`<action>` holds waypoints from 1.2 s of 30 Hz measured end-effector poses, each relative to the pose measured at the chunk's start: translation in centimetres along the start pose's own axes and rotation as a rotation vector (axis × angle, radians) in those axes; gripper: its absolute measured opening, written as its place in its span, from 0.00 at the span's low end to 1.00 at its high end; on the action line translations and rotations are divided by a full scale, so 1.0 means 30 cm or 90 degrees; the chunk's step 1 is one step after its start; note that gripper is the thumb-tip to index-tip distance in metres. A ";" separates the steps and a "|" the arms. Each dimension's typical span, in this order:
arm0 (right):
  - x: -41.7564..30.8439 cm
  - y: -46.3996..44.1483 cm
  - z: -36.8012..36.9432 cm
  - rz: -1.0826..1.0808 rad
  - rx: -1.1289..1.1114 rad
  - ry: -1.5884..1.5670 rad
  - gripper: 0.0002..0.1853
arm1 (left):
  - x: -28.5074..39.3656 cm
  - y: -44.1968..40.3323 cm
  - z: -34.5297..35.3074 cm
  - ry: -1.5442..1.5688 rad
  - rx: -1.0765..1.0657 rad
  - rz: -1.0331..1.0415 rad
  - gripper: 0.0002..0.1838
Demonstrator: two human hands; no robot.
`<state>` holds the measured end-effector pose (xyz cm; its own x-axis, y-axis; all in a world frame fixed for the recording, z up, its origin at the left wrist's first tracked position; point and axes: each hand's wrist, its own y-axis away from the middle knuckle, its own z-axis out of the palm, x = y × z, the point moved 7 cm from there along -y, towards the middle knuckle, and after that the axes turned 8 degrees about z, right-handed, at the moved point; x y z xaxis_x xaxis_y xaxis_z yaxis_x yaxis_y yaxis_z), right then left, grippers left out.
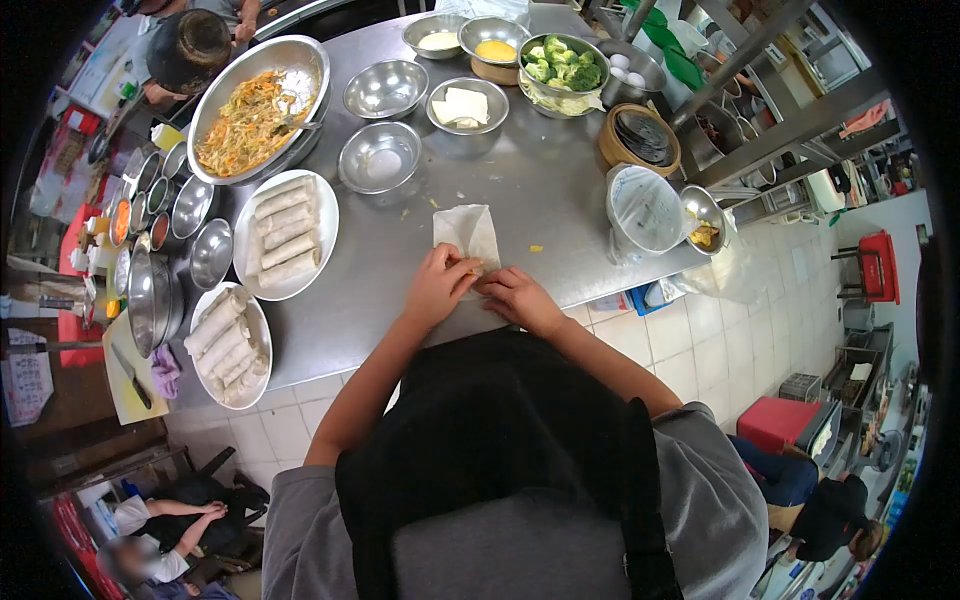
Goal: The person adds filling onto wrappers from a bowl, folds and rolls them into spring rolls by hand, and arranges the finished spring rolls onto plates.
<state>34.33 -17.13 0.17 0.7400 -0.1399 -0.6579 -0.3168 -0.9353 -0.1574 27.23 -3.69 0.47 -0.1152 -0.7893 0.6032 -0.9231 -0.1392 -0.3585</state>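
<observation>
A pale, thin spring roll wrapper [466, 226] lies on the steel table in front of me, its far end flat. My left hand [438, 285] grips its near part with curled fingers. From the other side, my right hand [520, 298] closes on the same near part, fingertips almost meeting the left ones. A bit of orange filling shows by the left fingers; the rest is hidden under the hands. To the left, several rolled spring rolls [288, 222] lie on an oval white plate [328, 235]. More rolls [222, 335] fill a second plate [258, 392].
A large bowl [318, 95] of shredded vegetable filling [240, 130] stands at the far left. Steel bowls [385, 90], broccoli [562, 64] and a plastic-lined tub [645, 212] stand around the table. A knife [132, 378] rests on a cutting board at left. Other people are nearby.
</observation>
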 end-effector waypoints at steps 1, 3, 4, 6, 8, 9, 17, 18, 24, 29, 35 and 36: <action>0.006 0.000 0.005 -0.005 -0.008 0.010 0.16 | -0.002 0.001 -0.001 0.003 0.001 0.004 0.13; 0.007 -0.007 0.005 -0.017 -0.025 0.028 0.16 | 0.002 0.005 -0.011 0.008 0.000 0.020 0.13; 0.014 -0.016 -0.011 0.000 -0.018 -0.003 0.15 | 0.006 0.003 -0.017 0.011 0.001 0.028 0.13; 0.022 -0.027 -0.050 0.033 -0.007 -0.066 0.14 | 0.015 0.000 -0.025 -0.004 -0.011 0.035 0.13; 0.047 -0.029 -0.083 0.095 0.041 -0.063 0.13 | 0.020 -0.006 -0.031 -0.007 -0.023 0.028 0.13; 0.052 -0.032 -0.104 0.126 0.066 -0.060 0.12 | 0.020 -0.013 -0.029 -0.002 -0.028 0.018 0.13; 0.031 0.001 -0.025 0.172 0.070 -0.002 0.13 | 0.009 -0.029 -0.021 -0.016 -0.009 0.012 0.10; 0.035 0.004 -0.022 0.189 0.071 -0.006 0.12 | 0.011 -0.028 -0.020 -0.018 -0.005 0.012 0.10; 0.027 -0.001 -0.036 0.168 0.058 0.019 0.08 | 0.020 -0.036 -0.015 -0.033 -0.006 0.012 0.11; -0.007 0.015 -0.004 0.016 0.021 0.175 0.10 | 0.023 -0.033 -0.011 -0.037 -0.003 0.007 0.11; -0.071 0.010 -0.028 -0.001 -0.061 0.230 0.12 | 0.027 -0.024 -0.010 -0.044 0.000 0.014 0.12; -0.083 0.007 -0.035 -0.007 -0.058 0.213 0.12 | 0.025 -0.020 -0.009 -0.048 -0.003 0.021 0.13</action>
<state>33.02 -17.31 2.55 0.9012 -0.2146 -0.3766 -0.2651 -0.9603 -0.0870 27.61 -4.04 1.32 -0.1172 -0.8361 0.5358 -0.9213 -0.1100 -0.3731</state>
